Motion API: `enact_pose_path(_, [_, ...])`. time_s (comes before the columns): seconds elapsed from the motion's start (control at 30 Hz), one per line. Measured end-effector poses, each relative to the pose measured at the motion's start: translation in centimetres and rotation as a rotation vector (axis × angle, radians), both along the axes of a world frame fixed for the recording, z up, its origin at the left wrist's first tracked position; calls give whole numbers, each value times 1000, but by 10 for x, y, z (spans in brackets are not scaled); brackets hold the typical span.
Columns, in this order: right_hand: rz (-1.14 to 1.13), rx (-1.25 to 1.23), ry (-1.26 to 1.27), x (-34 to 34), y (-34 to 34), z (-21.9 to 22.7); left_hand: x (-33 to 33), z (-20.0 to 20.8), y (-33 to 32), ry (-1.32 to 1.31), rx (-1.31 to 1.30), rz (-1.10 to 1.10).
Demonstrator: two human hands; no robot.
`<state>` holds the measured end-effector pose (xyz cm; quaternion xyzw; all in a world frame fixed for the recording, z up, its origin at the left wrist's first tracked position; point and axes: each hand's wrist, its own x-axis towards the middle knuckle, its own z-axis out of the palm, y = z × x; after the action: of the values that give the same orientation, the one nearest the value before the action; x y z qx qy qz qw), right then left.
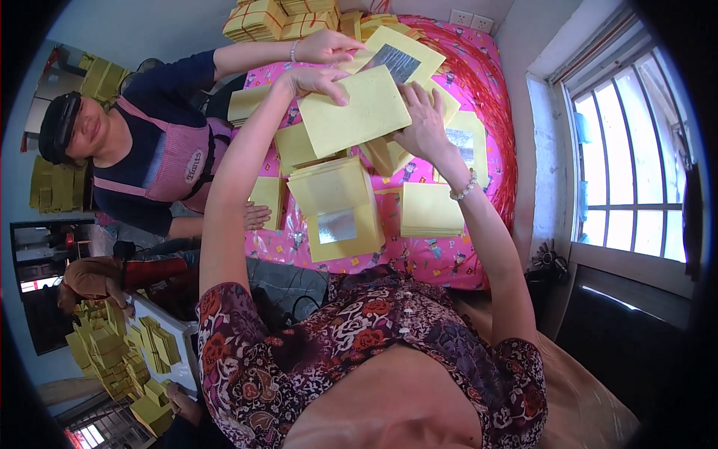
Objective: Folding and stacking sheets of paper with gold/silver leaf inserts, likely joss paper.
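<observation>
A stack of yellow paper sheets [355, 112] is held up above the table, tilted. My left hand [318, 82] grips its upper left corner, thumb on top. My right hand [428, 123] is at its right edge, fingers bent around it, partly hidden. Just beyond lies yellow paper with a silver foil patch [396, 63]. Nearer me sits a thick pile of yellow paper [329, 187] with another foil patch showing at its lower part. A further yellow stack [432, 209] lies to the right of that pile.
A co-worker in a pink apron [176, 161] stands at the left, one hand [325, 46] reaching over the far papers. Red strings [493, 112] run along the right edge of the pink patterned tablecloth [277, 243]. Tied yellow bundles [254, 22] are at the back. A barred window [632, 150] is at right.
</observation>
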<state>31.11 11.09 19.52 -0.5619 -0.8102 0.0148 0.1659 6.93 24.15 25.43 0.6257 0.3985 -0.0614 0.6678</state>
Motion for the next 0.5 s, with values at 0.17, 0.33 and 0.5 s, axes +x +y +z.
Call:
enact_pose_path(0.17, [-4, 83, -4, -4, -6, -4, 10, 14, 23, -393, 23, 45])
enact_pose_path(0.33, [66, 22, 38, -9, -14, 6, 36, 19, 58, -182, 52, -25])
enact_pose_path(0.5, [39, 155, 25, -13, -11, 0, 91, 47, 68, 390, 555, -423])
